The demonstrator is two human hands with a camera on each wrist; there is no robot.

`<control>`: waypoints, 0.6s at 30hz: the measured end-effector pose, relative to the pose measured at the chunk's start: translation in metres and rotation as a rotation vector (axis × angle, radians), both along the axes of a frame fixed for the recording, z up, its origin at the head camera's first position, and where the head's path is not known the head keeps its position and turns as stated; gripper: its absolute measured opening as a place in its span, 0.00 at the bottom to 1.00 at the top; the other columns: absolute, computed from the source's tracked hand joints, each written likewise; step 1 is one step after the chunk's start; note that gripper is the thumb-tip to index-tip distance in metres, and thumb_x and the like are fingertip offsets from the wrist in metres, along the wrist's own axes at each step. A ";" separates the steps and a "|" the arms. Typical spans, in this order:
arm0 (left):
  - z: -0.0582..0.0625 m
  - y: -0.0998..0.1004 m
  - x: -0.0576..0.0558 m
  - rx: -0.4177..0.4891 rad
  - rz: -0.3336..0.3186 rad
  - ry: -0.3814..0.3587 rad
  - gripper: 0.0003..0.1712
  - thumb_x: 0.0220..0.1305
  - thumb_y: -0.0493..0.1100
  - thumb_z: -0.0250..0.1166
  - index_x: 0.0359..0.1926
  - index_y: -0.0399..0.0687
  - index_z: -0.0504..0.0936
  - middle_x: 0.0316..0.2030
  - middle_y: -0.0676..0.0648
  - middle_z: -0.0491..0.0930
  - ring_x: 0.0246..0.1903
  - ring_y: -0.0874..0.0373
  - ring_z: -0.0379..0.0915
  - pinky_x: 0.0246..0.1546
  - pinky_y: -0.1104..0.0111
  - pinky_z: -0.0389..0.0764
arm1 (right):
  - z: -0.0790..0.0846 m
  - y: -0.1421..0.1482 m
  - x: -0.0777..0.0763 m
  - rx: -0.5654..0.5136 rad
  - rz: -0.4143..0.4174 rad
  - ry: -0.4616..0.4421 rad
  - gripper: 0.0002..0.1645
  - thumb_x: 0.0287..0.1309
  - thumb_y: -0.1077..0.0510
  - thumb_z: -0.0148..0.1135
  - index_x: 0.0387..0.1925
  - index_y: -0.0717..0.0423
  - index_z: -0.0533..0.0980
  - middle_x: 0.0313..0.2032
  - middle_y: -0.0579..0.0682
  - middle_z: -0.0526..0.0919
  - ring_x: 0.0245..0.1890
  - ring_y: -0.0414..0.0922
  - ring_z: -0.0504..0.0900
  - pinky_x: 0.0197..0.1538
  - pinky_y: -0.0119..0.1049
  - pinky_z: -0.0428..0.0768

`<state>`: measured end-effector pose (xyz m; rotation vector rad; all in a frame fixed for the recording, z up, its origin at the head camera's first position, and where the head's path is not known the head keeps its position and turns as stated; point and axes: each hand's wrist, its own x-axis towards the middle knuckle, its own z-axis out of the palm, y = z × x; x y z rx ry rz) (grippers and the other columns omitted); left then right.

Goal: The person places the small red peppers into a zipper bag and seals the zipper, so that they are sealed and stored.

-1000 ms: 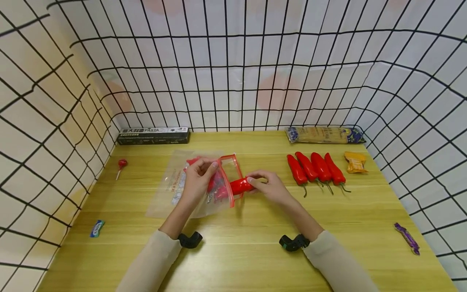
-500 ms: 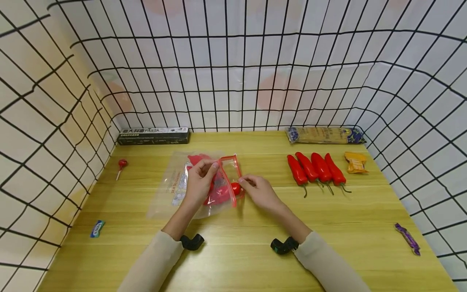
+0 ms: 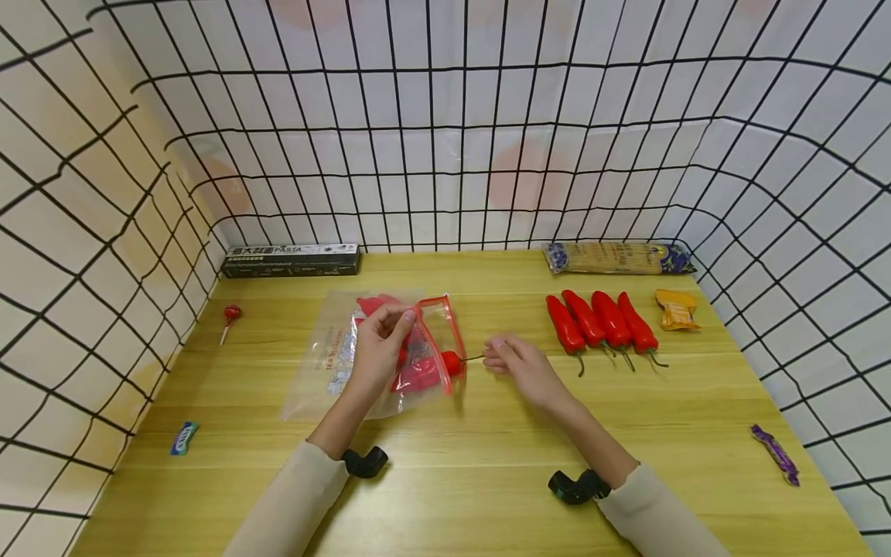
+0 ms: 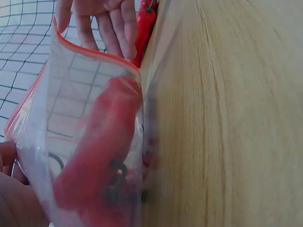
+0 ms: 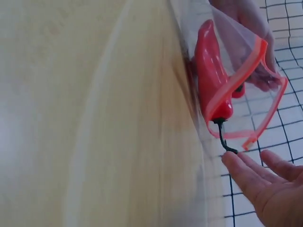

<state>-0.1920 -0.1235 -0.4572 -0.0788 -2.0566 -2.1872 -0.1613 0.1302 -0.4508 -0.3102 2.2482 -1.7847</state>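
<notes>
A clear zip bag (image 3: 306, 387) with a red zip edge lies on the table, its mouth facing right. My left hand (image 3: 379, 340) pinches the upper side of the bag near that mouth. Several red chili peppers are inside. One chili pepper (image 5: 214, 75) lies with its stem end at the opening, and its thin green stem (image 5: 222, 135) sticks out. My right hand (image 3: 522, 367) is just right of the opening, its fingers extended and the fingertips (image 5: 230, 158) right at the stem's tip. Nothing is held in it.
Several red chili peppers (image 3: 605, 319) lie in a row at the right, beside an orange packet (image 3: 677, 309). Noodle pack (image 3: 619, 257) and pasta box (image 3: 291, 261) stand at the back. A lollipop (image 3: 232, 313) and small candy (image 3: 183, 438) lie left, a purple candy (image 3: 776, 455) right. Black wire mesh (image 3: 445, 155) encloses the table.
My right hand pushed the red chili pepper leftward into the bag, then let go and drew back to the right. My left hand stayed at the bag's edge.
</notes>
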 end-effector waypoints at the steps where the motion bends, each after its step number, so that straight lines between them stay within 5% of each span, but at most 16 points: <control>1: 0.000 0.000 0.000 -0.013 0.003 0.001 0.17 0.63 0.51 0.66 0.45 0.44 0.82 0.42 0.48 0.85 0.42 0.59 0.80 0.43 0.74 0.80 | -0.001 -0.001 0.001 -0.039 0.025 -0.003 0.31 0.77 0.48 0.38 0.63 0.71 0.64 0.59 0.71 0.73 0.59 0.62 0.76 0.61 0.50 0.74; 9: 0.004 -0.001 0.003 -0.078 -0.006 0.026 0.15 0.66 0.49 0.63 0.48 0.45 0.82 0.46 0.47 0.85 0.45 0.61 0.80 0.46 0.75 0.78 | -0.001 -0.018 0.006 -0.308 0.188 -0.010 0.39 0.74 0.35 0.21 0.72 0.56 0.53 0.66 0.70 0.66 0.68 0.65 0.65 0.70 0.58 0.60; 18: 0.001 0.000 0.004 -0.107 0.014 0.063 0.17 0.65 0.55 0.63 0.47 0.49 0.82 0.43 0.49 0.85 0.39 0.60 0.77 0.38 0.76 0.77 | -0.004 -0.038 0.005 -0.299 0.203 -0.039 0.40 0.72 0.31 0.24 0.72 0.51 0.53 0.67 0.67 0.67 0.68 0.58 0.66 0.72 0.56 0.59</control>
